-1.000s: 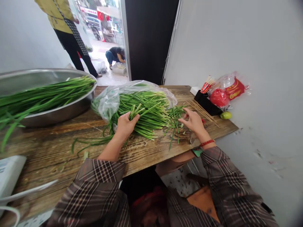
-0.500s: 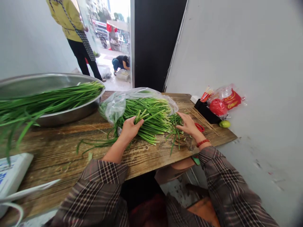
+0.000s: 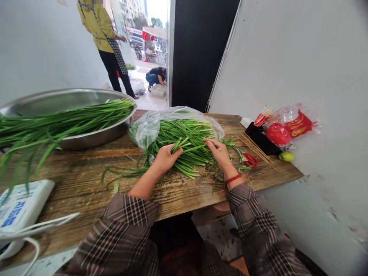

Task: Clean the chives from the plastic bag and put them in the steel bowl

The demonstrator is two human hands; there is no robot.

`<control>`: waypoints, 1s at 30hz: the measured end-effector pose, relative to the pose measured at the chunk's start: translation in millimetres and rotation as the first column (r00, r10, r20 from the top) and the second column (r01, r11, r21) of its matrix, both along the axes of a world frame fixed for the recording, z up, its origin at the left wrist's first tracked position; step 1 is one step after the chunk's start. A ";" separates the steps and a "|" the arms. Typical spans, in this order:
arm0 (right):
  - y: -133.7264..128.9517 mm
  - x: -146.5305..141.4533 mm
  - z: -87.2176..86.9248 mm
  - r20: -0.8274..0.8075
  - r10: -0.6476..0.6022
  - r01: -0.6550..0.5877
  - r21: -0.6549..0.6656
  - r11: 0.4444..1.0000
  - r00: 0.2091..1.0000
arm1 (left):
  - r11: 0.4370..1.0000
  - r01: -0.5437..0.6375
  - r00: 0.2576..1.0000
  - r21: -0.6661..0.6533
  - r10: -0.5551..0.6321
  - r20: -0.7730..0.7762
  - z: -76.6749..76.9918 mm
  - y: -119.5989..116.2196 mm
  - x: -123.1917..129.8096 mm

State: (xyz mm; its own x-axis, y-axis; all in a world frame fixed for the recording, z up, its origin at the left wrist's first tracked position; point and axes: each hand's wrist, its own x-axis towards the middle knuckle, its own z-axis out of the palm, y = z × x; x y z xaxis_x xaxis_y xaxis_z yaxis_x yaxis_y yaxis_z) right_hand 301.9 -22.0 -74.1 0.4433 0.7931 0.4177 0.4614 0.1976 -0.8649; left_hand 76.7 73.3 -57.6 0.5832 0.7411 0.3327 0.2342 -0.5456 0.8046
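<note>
My left hand (image 3: 166,158) is closed around a small bunch of garlic chives (image 3: 181,143), pale cut ends pointing right. My right hand (image 3: 220,154), with a red bead bracelet on the wrist, pinches the tip of a single garlic chive (image 3: 198,147) that stretches across from the left hand. Beneath and behind both hands lies a big heap of garlic chives (image 3: 184,128), partly inside a clear plastic bag (image 3: 148,132). Loose green trimmings (image 3: 230,143) are scattered by the right hand. Red-handled scissors (image 3: 250,159) rest just beyond them.
A steel basin (image 3: 94,140) with long garlic chives overhanging its rim stands at left. A white box-like device (image 3: 25,207) with cables sits nearer. Wooden skewers (image 3: 254,148), a black box (image 3: 263,140) and a green fruit (image 3: 286,156) are at right. Two people are near the doorway.
My right hand has moved left from the trimmings and closed on a chive tip. The scissors have come into fuller view. My left hand still grips its bunch; the whole view has shifted.
</note>
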 end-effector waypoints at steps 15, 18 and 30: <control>-43.5 51.5 -16.0 0.358 -0.383 0.414 -0.012 0.910 0.852 | 0.995 -0.017 0.998 0.094 0.022 -0.052 1.7 -2.0 1.9; -56.4 50.8 -8.1 0.588 -0.323 0.402 -0.004 0.916 0.742 | 0.997 0.015 0.999 0.080 -0.012 -0.036 2.0 -3.3 2.7; -41.6 -5.5 8.5 0.326 -0.153 0.166 -0.011 0.986 0.933 | 0.988 -0.143 0.989 0.052 0.140 0.045 6.4 -3.5 0.8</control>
